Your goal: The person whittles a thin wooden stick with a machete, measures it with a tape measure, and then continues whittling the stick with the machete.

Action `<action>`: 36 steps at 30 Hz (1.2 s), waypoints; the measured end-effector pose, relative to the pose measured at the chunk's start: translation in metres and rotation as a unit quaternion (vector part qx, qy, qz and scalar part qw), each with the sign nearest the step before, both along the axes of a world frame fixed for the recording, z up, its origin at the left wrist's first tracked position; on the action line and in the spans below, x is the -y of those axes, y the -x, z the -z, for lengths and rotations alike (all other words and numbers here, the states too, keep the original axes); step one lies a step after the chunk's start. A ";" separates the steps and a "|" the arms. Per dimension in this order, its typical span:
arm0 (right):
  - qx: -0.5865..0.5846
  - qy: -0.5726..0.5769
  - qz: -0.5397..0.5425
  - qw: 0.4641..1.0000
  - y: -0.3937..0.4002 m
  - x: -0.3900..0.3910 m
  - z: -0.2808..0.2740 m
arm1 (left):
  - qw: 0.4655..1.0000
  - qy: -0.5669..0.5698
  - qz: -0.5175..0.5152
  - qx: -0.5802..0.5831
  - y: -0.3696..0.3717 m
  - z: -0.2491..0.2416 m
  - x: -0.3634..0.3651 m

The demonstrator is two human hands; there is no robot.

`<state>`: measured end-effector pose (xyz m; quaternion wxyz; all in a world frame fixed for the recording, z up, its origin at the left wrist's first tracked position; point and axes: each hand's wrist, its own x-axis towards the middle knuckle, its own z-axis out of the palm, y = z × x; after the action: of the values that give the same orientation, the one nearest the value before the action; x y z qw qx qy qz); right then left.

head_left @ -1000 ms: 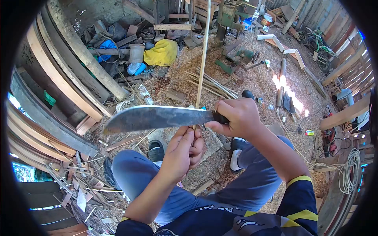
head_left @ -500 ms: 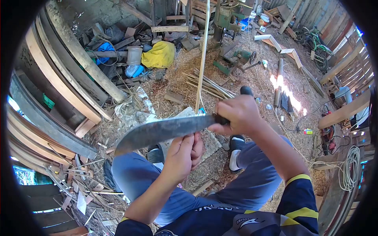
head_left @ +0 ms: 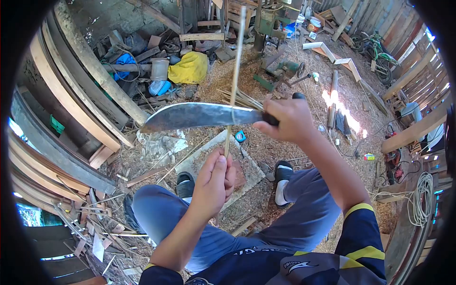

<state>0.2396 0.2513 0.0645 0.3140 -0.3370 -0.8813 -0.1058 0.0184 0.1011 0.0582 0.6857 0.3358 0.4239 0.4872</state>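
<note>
My right hand [head_left: 290,119] is closed round the black handle of a machete [head_left: 190,117], its broad curved blade pointing left. The blade lies across a thin wooden stick [head_left: 237,66], which stands nearly upright in front of me. My left hand [head_left: 216,183] grips that stick below the blade, thumb laid along it. Part of the stick's lower length is hidden by the left hand. Beneath, between my feet, is a flat pale slab [head_left: 254,175], with a blue tape measure [head_left: 240,137] at its far edge.
Sticks [head_left: 244,99] lie on the shavings ahead, near a green metal machine part [head_left: 280,73]. Curved boards [head_left: 71,90] lean at the left. A yellow cloth [head_left: 189,67] tops the clutter at the back. Coiled rope [head_left: 421,199] hangs at right; a green bicycle [head_left: 384,61] stands far right.
The machete has moved up and away from my left hand along the stick, and its blade has turned flatter. My left hand keeps its grip. More of the slab and tape measure shows.
</note>
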 end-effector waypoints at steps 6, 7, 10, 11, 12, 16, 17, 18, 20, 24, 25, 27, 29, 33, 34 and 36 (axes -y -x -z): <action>0.017 0.042 -0.034 0.998 0.004 0.018 0.001 | 0.999 0.023 0.019 -0.013 0.000 0.001 0.004; 0.003 0.047 0.026 0.999 -0.002 0.003 0.001 | 0.999 0.036 0.025 -0.006 0.000 -0.003 0.006; -0.079 0.066 0.112 0.988 -0.015 -0.019 -0.001 | 0.997 0.041 0.058 0.024 -0.001 0.001 0.010; -0.070 0.058 0.102 0.991 -0.018 -0.014 -0.001 | 0.996 0.034 0.071 0.035 -0.002 0.003 0.010; -0.060 0.050 0.090 0.993 -0.019 -0.009 -0.001 | 0.997 0.024 0.064 0.029 -0.002 0.003 0.010; 0.057 0.064 -0.107 0.991 -0.005 0.028 0.006 | 0.999 0.023 0.029 -0.012 0.001 0.006 0.008; 0.063 0.045 -0.100 0.992 -0.006 0.022 0.007 | 0.999 0.034 0.022 -0.025 0.003 0.007 0.009; 0.058 0.033 -0.112 0.991 -0.006 0.016 0.008 | 0.999 0.027 0.026 -0.024 0.004 0.007 0.009; 0.053 0.005 -0.137 0.989 -0.008 0.000 0.005 | 0.999 0.008 0.032 -0.020 0.005 0.004 0.004; 0.013 0.034 0.050 0.998 -0.019 -0.023 0.011 | 0.999 0.042 0.015 -0.001 0.002 0.000 0.011; -0.040 0.090 0.105 0.990 -0.030 -0.034 0.004 | 0.998 0.052 0.037 -0.009 0.000 -0.001 0.015; -0.142 0.197 0.214 0.946 -0.052 -0.051 -0.014 | 0.997 0.030 0.069 0.004 -0.003 0.004 0.021; -0.133 0.173 0.170 0.961 -0.052 -0.034 -0.010 | 0.996 0.004 0.089 0.013 -0.003 0.005 0.021; 0.004 0.074 -0.013 0.997 -0.027 0.012 -0.002 | 0.998 0.026 0.062 0.005 0.006 0.002 0.020; 0.048 0.072 -0.047 0.995 -0.024 0.017 -0.003 | 0.998 0.025 0.062 0.000 0.008 0.003 0.019; 0.066 0.047 -0.022 0.996 -0.029 0.003 0.002 | 0.998 0.026 0.063 -0.009 0.010 0.006 0.020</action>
<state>0.2689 0.2487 0.0628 0.2408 -0.3243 -0.9113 -0.0794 0.0081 0.0816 0.0521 0.7196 0.3479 0.4209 0.4290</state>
